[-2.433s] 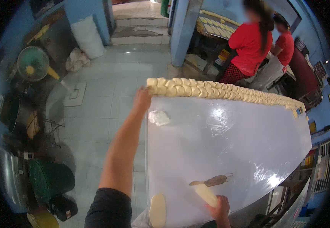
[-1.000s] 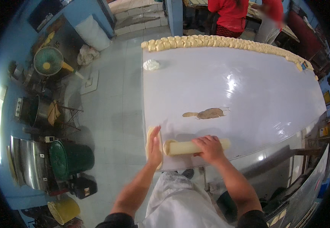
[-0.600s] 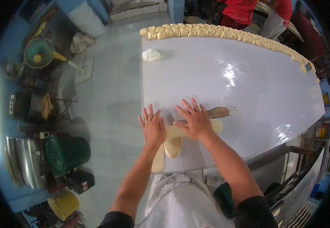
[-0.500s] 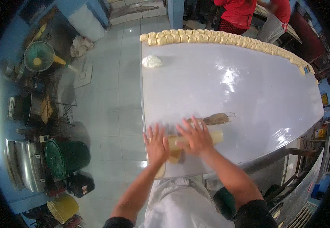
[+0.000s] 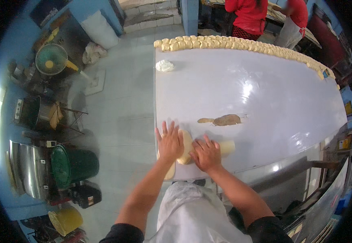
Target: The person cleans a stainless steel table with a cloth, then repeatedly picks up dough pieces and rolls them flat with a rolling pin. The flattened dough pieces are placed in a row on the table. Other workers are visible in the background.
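My left hand (image 5: 170, 143) lies flat with fingers stretched out, on the left edge of a piece of pale yellow dough (image 5: 186, 146). To its right my right hand (image 5: 207, 155) rests with slightly bent, parted fingers on a pale cylinder (image 5: 227, 148). Whether this cylinder is a rolling pin or a roll of dough I cannot tell; my right hand covers its left part. The dough spreads between both hands, bulging away from me. A flat strip of dough (image 5: 170, 172) lies by the table's near left corner, below my left wrist.
Rows of dough pieces (image 5: 208, 42) line the far edge of the pale table (image 5: 273, 101). A white mound (image 5: 165, 65) sits near the far left corner. A torn brown patch (image 5: 226, 120) marks the tabletop. Green bin (image 5: 74, 164) and fan (image 5: 51, 59) stand left; two people in red work beyond.
More of the dough between my hands shows now, reaching farther up beside my left fingers. My right hand has drawn nearer to me, its fingers more bent. The whole view has shifted slightly.
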### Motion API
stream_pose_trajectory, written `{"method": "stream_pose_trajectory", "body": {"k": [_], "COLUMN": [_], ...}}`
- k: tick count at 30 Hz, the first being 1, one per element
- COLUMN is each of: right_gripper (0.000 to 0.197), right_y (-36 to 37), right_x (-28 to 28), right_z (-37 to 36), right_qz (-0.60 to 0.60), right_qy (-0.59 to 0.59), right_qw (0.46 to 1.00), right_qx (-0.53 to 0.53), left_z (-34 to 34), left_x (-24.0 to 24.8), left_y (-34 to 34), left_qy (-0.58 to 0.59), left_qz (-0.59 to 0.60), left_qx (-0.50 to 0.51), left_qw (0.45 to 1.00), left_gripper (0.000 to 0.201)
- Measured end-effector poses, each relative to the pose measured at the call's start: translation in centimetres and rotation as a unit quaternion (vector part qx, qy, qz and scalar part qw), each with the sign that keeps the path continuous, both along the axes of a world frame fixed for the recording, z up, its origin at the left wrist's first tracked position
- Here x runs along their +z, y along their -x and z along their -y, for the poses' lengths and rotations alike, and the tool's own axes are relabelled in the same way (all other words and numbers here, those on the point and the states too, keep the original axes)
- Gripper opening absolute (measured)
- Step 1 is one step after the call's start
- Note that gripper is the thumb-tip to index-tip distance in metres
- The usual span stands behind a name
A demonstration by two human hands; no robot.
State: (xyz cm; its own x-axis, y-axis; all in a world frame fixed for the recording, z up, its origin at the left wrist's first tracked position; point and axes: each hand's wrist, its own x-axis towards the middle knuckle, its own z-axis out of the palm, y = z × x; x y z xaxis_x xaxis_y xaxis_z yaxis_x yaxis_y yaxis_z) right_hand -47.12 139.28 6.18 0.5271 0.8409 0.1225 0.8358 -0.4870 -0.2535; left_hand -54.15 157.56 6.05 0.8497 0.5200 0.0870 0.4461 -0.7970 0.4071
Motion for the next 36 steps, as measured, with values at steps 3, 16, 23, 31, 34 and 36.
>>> {"method": "stream_pose_trajectory", "body": {"k": [3,16,23,31,34,36], "right_gripper": [0.051,0.064,0.064,0.068,0.069,0.07], "right_y": [3.2,-0.5,-7.0,-8.2,-6.5,-5.2], "right_x": [1.6,3.2,4.8,3.8,1.4,0.5], "right_z": [3.3,1.2,-3.0,6.9,10.9,12.3], "right_qz": [0.002,-0.079,-0.236,-0.165,-0.143,-0.105], "right_qy": [-0.048,0.057,0.147,0.073,0.101,0.072], "right_qw": [0.998,0.992,0.96,0.945,0.919,0.921], "right_qx": [0.037,0.084,0.013,-0.273,-0.354,-0.368], "left_z": [4.9,6.5,-10.4,-31.4,-33.5,-34.9], "left_x": [1.0,0.6,3.7,0.3,-2.7,-3.5], "left_y": [6.8,10.8,-8.1,-32.4,-36.9,-38.3], "left_qy": [0.006,-0.005,0.026,0.011,-0.021,-0.035], "left_qz": [-0.011,-0.041,0.104,0.076,0.09,0.042], "left_qx": [-0.025,0.008,0.039,0.018,-0.01,-0.009], "left_qw": [1.0,0.999,0.993,0.997,0.996,0.998], "left_gripper": [0.048,0.052,0.04,0.044,0.042,0.038]}}
